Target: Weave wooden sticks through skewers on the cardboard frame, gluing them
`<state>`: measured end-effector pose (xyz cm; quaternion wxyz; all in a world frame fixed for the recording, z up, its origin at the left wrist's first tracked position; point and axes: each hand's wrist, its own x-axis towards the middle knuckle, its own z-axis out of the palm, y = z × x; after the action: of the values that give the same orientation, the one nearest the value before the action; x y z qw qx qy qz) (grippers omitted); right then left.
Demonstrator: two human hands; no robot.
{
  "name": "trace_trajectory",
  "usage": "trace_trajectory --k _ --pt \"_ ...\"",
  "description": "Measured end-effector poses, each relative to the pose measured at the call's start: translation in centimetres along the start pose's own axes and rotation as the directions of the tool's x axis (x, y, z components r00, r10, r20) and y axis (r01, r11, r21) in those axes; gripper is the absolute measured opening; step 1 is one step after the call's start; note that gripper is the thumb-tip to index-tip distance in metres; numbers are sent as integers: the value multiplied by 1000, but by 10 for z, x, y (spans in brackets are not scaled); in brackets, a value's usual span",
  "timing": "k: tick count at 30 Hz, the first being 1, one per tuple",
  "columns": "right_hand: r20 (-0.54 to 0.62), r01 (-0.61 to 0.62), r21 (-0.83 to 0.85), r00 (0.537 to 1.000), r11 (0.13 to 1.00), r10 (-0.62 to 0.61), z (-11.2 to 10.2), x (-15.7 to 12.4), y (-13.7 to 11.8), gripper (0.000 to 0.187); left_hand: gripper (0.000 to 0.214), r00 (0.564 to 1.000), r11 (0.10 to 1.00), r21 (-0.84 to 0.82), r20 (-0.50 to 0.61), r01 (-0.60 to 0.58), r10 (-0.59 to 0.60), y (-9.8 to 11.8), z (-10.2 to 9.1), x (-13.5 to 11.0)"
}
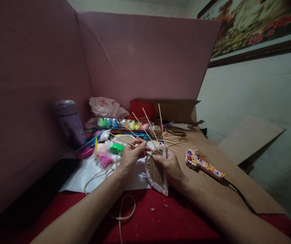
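Observation:
My right hand (pixel 173 166) grips a cardboard piece (pixel 157 171) with a pale wrapped rim, its thumb across the inner face. Several thin wooden sticks (pixel 149 128) fan upward and leftward from the top of that piece. At its upper left edge, my left hand (pixel 132 156) is closed in a pinch among the left-hand sticks; what exactly lies between the fingertips is too small to make out. Jute twine (pixel 107 174) runs from behind my left hand, and a loop of twine lies on the red cloth (pixel 160 220) below.
A flower-patterned glue gun (pixel 203 164) with a black cord lies on cardboard at right. Loose sticks (pixel 173 139) and a twine ball (pixel 155 131) are behind my hands. Left stand coloured clay packets (pixel 116 148) and a purple bottle (pixel 70 125). Pink panels (pixel 140 57) enclose the back.

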<state>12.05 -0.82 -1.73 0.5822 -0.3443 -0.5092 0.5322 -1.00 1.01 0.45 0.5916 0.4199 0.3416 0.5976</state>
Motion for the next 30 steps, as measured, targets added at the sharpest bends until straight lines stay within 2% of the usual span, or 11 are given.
trace_trajectory --k 23,30 --pt "-9 -5 12 1000 1000 5 0 0 -1 23 33 1000 1000 -10 -5 0 0 0 0 0" --pt "-5 5 11 1000 1000 -5 -1 1 1 18 31 1000 1000 -12 1 -6 6 0 0 0"
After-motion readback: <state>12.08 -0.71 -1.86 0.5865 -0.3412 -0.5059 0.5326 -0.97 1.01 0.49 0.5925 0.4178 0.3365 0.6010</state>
